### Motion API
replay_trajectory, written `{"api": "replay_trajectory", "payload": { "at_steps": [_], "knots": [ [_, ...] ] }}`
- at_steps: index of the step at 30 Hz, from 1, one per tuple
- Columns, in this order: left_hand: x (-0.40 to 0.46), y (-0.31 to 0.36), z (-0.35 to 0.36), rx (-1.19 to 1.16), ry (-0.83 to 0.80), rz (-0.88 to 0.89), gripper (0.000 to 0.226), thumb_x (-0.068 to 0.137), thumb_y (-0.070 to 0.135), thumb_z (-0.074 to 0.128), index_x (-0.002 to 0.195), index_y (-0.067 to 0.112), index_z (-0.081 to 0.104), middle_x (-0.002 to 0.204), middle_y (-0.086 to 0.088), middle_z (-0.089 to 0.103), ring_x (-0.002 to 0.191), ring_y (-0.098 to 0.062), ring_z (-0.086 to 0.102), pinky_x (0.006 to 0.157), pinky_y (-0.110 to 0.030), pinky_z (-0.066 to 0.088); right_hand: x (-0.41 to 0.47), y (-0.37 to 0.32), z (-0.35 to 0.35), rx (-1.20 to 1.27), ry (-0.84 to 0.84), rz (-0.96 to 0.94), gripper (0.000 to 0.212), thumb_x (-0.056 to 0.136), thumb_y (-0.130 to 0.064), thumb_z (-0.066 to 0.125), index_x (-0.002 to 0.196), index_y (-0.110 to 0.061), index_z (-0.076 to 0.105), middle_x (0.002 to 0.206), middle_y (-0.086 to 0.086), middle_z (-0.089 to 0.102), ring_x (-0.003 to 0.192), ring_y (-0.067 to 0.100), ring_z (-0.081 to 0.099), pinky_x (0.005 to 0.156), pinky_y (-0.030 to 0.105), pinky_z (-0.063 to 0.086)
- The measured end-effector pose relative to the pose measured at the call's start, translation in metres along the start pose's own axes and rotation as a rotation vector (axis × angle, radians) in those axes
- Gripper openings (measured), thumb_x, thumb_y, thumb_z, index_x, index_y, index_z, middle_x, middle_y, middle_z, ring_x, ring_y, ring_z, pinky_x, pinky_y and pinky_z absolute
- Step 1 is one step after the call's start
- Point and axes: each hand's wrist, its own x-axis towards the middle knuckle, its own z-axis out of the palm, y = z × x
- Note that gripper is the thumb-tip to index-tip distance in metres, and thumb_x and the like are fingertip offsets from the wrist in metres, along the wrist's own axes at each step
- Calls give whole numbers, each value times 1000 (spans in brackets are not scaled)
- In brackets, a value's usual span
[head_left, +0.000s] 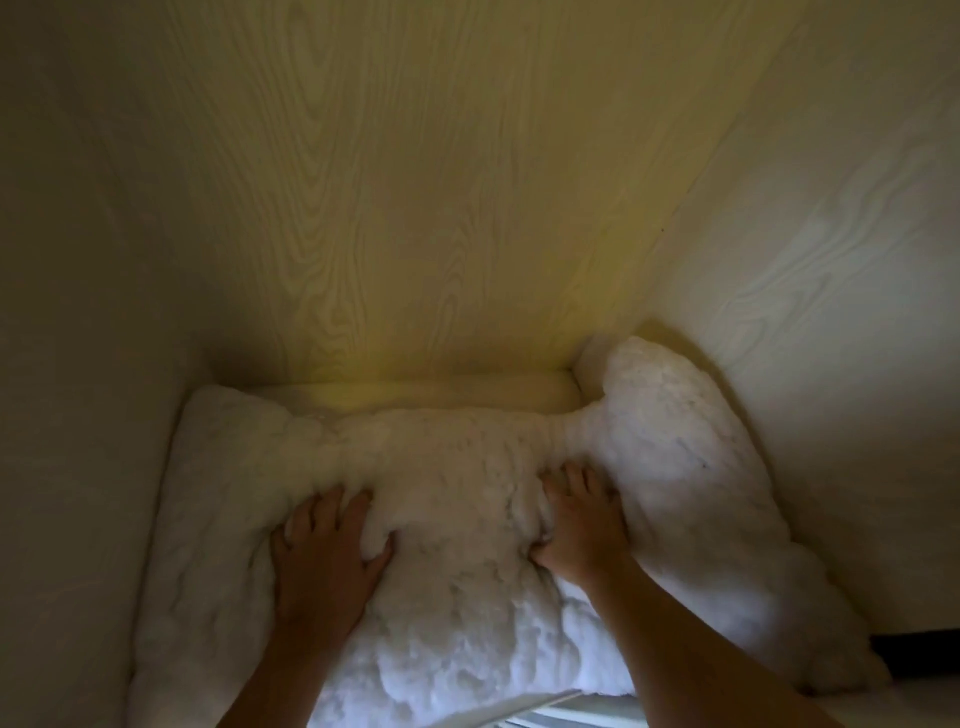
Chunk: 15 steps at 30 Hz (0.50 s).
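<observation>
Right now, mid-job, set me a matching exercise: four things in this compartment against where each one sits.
Things:
1 left hand
2 right hand
3 cream roll
4 wood-grain panel

Places:
A lies along the back, behind the fluffy white blanket
B presses the blanket beside its raised right fold
C stands upright behind everything
D presses the blanket left of middle

Pairs: 1-D, 2-B, 3-A, 4-C

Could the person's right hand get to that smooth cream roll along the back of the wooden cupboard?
Probably yes. The right hand rests on the white fluffy blanket, and the smooth cream roll lies uncovered just beyond the blanket's far edge, with nothing standing between them.
</observation>
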Motion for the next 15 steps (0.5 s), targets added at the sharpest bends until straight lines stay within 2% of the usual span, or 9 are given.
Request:
{"api": "replay_trajectory", "payload": {
  "at_steps": [5, 9, 12, 13, 15],
  "knots": [
    [-2, 0, -4, 51, 42, 44, 58, 80, 58, 48, 113, 18, 75, 114, -17, 72, 100, -43, 68, 79, -55, 49, -3, -4, 2, -46, 20, 43, 86, 79, -61, 75, 155, -39, 41, 156, 5, 41, 146, 33, 41, 110, 53, 43],
    [-6, 2, -7, 66, 59, 46, 48, 83, 56, 49, 106, 19, 70, 108, -14, 69, 95, -40, 65, 76, -50, 46, -7, -5, -3, -111, 93, 13, 67, 83, -50, 76, 145, -35, 56, 144, 6, 54, 133, 33, 53, 97, 47, 47],
    [-5, 4, -15, 59, 109, 60, 41, 83, 56, 50, 102, 21, 63, 105, -12, 65, 93, -39, 61, 74, -49, 46, -15, -10, -9, -173, 92, 23, 61, 63, -47, 94, 117, -26, 74, 118, 9, 70, 109, 35, 69, 78, 45, 53],
    [-4, 5, -19, 58, 127, 68, 40, 83, 56, 50, 101, 21, 61, 104, -12, 63, 93, -38, 59, 73, -49, 46, -17, -12, -12, -176, 111, 35, 59, 55, -44, 99, 106, -24, 77, 109, 9, 72, 100, 35, 72, 72, 44, 54],
    [-2, 8, -28, 61, 150, 85, 40, 84, 55, 50, 99, 20, 60, 103, -12, 62, 92, -38, 57, 72, -49, 47, -20, -19, -22, -165, 164, 48, 54, 51, -39, 100, 98, -23, 77, 101, 9, 74, 94, 36, 73, 68, 44, 54]
  ]
}}
